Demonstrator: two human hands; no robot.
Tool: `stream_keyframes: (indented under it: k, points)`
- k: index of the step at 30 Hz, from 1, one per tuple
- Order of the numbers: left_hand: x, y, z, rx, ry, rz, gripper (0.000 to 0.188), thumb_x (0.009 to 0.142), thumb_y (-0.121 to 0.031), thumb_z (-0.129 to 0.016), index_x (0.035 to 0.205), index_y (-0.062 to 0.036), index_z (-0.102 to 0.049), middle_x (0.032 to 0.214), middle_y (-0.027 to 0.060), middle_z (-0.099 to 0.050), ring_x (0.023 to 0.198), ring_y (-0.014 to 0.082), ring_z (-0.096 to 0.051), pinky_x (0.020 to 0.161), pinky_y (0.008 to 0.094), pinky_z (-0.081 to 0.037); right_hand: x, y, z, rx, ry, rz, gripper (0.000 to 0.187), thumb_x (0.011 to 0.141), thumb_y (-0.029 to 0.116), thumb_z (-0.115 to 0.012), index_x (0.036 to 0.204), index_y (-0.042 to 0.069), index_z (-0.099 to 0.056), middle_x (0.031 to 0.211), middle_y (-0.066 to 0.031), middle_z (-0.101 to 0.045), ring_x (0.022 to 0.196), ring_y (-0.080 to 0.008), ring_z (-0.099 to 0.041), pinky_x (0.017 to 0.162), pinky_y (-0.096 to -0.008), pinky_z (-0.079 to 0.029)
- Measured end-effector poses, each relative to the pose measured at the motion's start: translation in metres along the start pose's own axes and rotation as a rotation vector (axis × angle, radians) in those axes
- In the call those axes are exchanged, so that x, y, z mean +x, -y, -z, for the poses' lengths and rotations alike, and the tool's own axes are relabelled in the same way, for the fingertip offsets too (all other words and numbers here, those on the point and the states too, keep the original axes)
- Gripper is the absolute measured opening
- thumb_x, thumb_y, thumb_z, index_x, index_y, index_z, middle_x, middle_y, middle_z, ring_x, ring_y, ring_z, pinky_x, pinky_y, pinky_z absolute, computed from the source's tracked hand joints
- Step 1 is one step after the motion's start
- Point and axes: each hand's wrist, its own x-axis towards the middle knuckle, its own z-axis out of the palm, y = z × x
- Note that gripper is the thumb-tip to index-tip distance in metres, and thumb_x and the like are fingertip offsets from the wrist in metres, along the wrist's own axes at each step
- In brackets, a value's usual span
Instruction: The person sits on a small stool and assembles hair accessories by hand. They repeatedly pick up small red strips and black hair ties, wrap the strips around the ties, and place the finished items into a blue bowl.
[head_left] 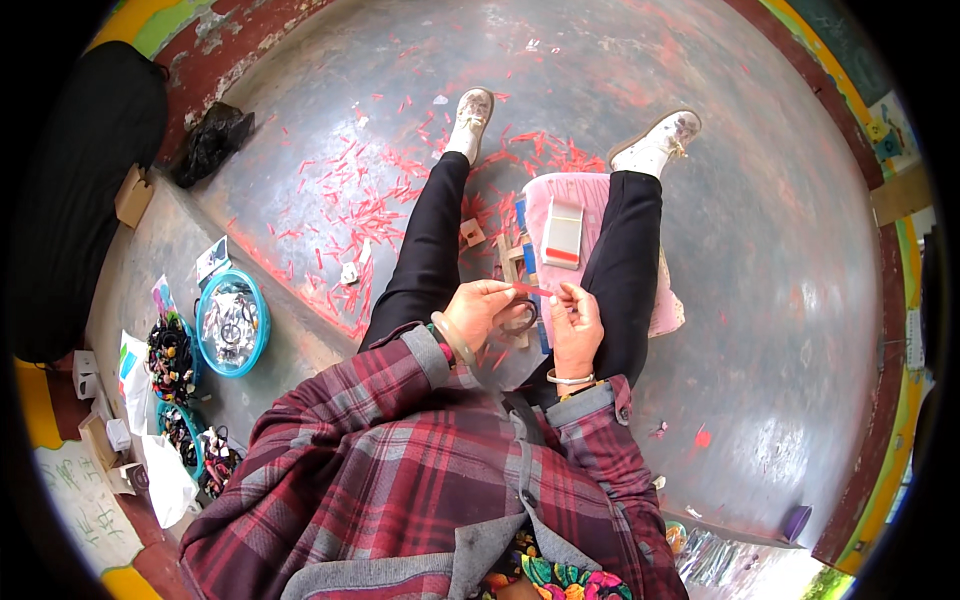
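My left hand (474, 314) and my right hand (574, 328) are close together in front of my lap. Both pinch a thin red strip (531, 290), stretched level between the fingertips. Beside my left fingers is a dark loop (522, 318); whether it is a scissor handle or a band I cannot tell. Just beyond my right hand, a white rectangular box (563, 232) with red at its near end lies on a pink padded surface (545, 188), partly under my right leg. Pieces of wood (512, 262) and something blue show between my legs.
Red scraps (350, 195) litter the floor ahead and to the left. At left stand a blue basin (262, 345) of small packets, more containers of dark bands (172, 358), and white bags (168, 480). A black bag (215, 142) lies by the far-left wall.
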Motion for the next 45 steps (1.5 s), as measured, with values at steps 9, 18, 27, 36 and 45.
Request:
stream_keyframes:
  k: [9, 18, 27, 36, 45]
  points:
    - [-0.004, 0.009, -0.01, 0.206, 0.024, -0.054, 0.018, 0.091, -0.004, -0.048, 0.101, 0.0071, -0.059, 0.093, 0.0111, -0.064, 0.085, 0.0154, -0.063, 0.078, 0.0241, -0.052, -0.008, 0.021, -0.003, -0.455, 0.114, 0.538, 0.019, 0.071, 0.003, -0.066, 0.09, 0.004, -0.064, 0.083, -0.0084, -0.059, 0.075, -0.026, -0.057, 0.067, -0.0336, -0.047]
    - [-0.01, 0.01, -0.012, 0.514, 0.079, -0.195, 0.019, 0.09, -0.002, -0.05, 0.103, 0.0081, -0.058, 0.093, 0.0126, -0.064, 0.086, 0.0166, -0.063, 0.079, 0.0267, -0.052, -0.009, 0.018, -0.004, -0.535, 0.1, 0.561, 0.016, 0.071, 0.005, -0.067, 0.087, 0.005, -0.064, 0.078, -0.0075, -0.058, 0.071, -0.0255, -0.057, 0.064, -0.0346, -0.046]
    - [-0.01, 0.013, -0.007, 1.198, 0.092, -0.669, 0.018, 0.082, 0.0, -0.054, 0.098, 0.0034, -0.06, 0.09, 0.0189, -0.063, 0.083, 0.0312, -0.063, 0.072, 0.0335, -0.05, -0.01, 0.016, -0.003, -0.566, 0.121, 0.557, 0.014, 0.071, 0.006, -0.066, 0.084, 0.006, -0.062, 0.078, -0.0074, -0.058, 0.072, -0.0266, -0.057, 0.065, -0.0356, -0.046]
    - [-0.011, 0.016, -0.003, 1.325, 0.162, -0.553, 0.018, 0.08, 0.0, -0.047, 0.095, 0.0031, -0.057, 0.097, 0.0206, -0.06, 0.091, 0.0361, -0.058, 0.077, 0.0375, -0.048, -0.012, 0.013, -0.004, -0.625, 0.168, 0.579, 0.017, 0.067, 0.004, -0.066, 0.082, 0.007, -0.059, 0.074, -0.0081, -0.056, 0.069, -0.0277, -0.055, 0.06, -0.0359, -0.045]
    - [-0.011, 0.02, 0.0, 1.391, 0.18, -0.642, 0.019, 0.079, -0.001, -0.047, 0.095, 0.0026, -0.057, 0.099, 0.0206, -0.059, 0.093, 0.0359, -0.057, 0.078, 0.0379, -0.048, -0.013, 0.014, -0.004, -0.629, 0.163, 0.56, 0.016, 0.066, 0.005, -0.067, 0.078, 0.01, -0.058, 0.07, -0.0077, -0.054, 0.066, -0.0283, -0.054, 0.058, -0.0371, -0.044]
